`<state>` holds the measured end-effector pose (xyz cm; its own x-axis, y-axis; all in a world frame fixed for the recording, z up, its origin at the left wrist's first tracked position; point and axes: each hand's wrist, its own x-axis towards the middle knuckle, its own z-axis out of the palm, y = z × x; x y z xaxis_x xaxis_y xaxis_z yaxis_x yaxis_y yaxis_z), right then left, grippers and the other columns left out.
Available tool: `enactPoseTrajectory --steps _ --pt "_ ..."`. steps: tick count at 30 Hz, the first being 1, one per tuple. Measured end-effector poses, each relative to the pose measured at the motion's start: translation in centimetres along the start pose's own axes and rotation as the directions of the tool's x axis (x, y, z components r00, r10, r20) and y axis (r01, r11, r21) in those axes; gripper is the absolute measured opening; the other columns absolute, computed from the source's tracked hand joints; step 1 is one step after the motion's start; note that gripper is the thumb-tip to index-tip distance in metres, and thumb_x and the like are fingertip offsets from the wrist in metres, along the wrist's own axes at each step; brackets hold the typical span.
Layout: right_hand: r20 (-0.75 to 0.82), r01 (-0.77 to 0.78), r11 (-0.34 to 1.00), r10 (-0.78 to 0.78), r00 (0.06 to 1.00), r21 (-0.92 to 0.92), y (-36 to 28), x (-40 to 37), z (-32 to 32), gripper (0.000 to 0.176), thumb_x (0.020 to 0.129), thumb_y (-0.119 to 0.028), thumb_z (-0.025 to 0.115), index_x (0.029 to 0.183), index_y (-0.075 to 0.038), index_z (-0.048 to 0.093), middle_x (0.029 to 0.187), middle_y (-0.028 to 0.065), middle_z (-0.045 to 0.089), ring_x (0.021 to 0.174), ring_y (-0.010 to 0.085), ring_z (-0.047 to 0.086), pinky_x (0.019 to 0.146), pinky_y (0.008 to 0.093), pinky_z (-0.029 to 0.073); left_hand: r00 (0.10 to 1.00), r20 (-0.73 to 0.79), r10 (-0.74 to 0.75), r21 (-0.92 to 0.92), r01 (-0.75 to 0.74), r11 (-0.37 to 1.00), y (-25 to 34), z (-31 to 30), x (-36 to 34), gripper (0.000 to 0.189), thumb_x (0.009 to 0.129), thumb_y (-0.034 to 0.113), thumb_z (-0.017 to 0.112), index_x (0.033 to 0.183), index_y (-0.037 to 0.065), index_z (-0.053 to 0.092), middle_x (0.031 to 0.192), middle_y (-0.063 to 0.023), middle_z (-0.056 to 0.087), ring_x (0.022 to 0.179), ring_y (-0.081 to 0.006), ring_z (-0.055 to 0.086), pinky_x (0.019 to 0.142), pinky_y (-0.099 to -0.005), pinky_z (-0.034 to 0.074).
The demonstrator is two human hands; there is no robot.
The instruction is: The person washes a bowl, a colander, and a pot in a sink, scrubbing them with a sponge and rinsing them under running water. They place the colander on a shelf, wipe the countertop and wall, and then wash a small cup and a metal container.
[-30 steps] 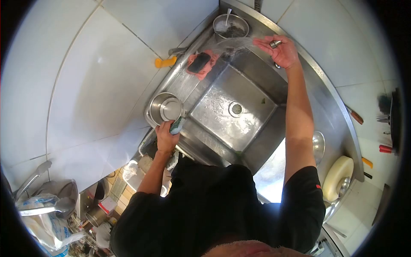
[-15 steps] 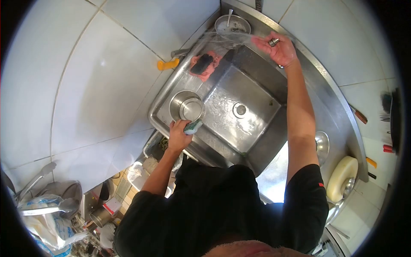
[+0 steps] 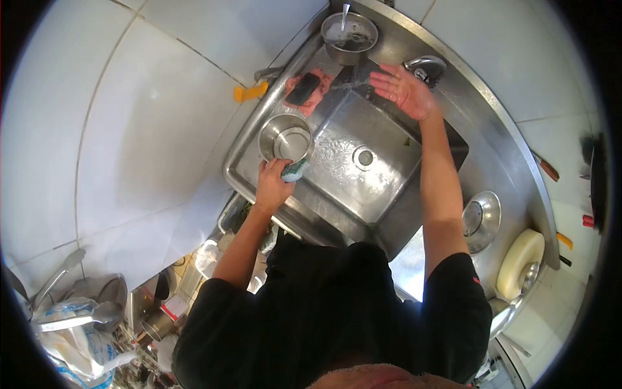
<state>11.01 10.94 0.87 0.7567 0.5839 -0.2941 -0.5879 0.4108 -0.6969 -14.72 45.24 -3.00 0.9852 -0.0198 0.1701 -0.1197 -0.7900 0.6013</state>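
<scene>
My left hand point(image 3: 275, 185) is closed on a green and white sponge point(image 3: 295, 170), with its fingers at the near rim of a round steel pot point(image 3: 286, 139). The pot stands on the left ledge of the steel sink point(image 3: 369, 188). Over the sink's far right edge, my right hand point(image 3: 403, 91) is open, fingers stretched toward the left and holding nothing. Just behind it is the curved faucet point(image 3: 424, 63). Thin water streaks show left of the fingers. A dark block point(image 3: 303, 89) lies on a pink cloth point(image 3: 319, 98) beyond the pot.
A steel bowl point(image 3: 350, 34) with a spoon and cloudy liquid stands in the far corner. To the right are a metal bowl point(image 3: 482, 222) and a pale ring-shaped object point(image 3: 522, 262). Yellow-handled tool point(image 3: 251, 92) by the left wall; plastic bags point(image 3: 78, 330) at lower left.
My right hand has moved slightly down and left, off the faucet, which now shows behind it. My left hand and the sponge have shifted up along the pot's near side.
</scene>
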Motion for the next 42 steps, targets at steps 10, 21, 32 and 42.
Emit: enactPoseTrajectory --steps 10,21,32,42 --pt "-0.209 -0.064 0.932 -0.012 0.978 -0.356 15.7 2.8 6.2 0.036 0.091 -0.022 0.066 0.122 -0.004 0.061 0.119 0.0113 0.063 0.109 0.0245 0.061 0.09 0.0365 0.051 0.963 0.089 -0.253 -0.019 0.256 0.966 -2.2 -1.2 0.8 0.042 0.068 0.008 0.068 0.11 0.004 0.063 0.111 -0.0127 0.065 0.105 -0.0368 0.06 0.089 -0.0446 0.048" --pt "0.018 -0.062 -0.208 -0.364 0.931 -0.976 16.5 14.2 9.9 0.076 0.069 -0.048 0.079 0.134 -0.015 0.056 0.151 0.0295 0.025 0.142 0.0476 0.021 0.117 0.0524 0.019 0.982 0.046 -0.181 -0.042 0.183 0.982 -2.6 -1.4 -0.8 0.048 0.069 0.009 0.068 0.117 0.005 0.062 0.118 -0.0168 0.061 0.108 -0.0383 0.059 0.092 -0.0423 0.049" --pt "0.23 0.255 0.048 -0.292 0.928 -0.966 19.1 10.9 12.3 0.067 0.057 -0.042 0.079 0.111 -0.003 0.067 0.125 0.0324 0.053 0.12 0.0449 0.048 0.102 0.0514 0.036 0.971 0.023 -0.238 -0.027 0.239 0.971 -3.4 -3.0 -2.9 0.036 0.067 0.005 0.066 0.103 0.002 0.066 0.097 -0.017 0.064 0.091 -0.0388 0.062 0.081 -0.0432 0.05" --pt "-0.225 -0.021 0.998 0.035 0.974 0.061 13.6 15.8 5.3 0.029 0.079 -0.038 0.073 0.086 -0.01 0.067 0.094 0.003 0.057 0.076 0.0155 0.052 0.071 0.032 0.045 0.954 0.093 -0.285 -0.079 0.292 0.953 -3.1 -3.8 -3.5 0.043 0.067 0.003 0.063 0.11 0.002 0.064 0.107 -0.0179 0.066 0.101 -0.038 0.062 0.088 -0.0423 0.05"
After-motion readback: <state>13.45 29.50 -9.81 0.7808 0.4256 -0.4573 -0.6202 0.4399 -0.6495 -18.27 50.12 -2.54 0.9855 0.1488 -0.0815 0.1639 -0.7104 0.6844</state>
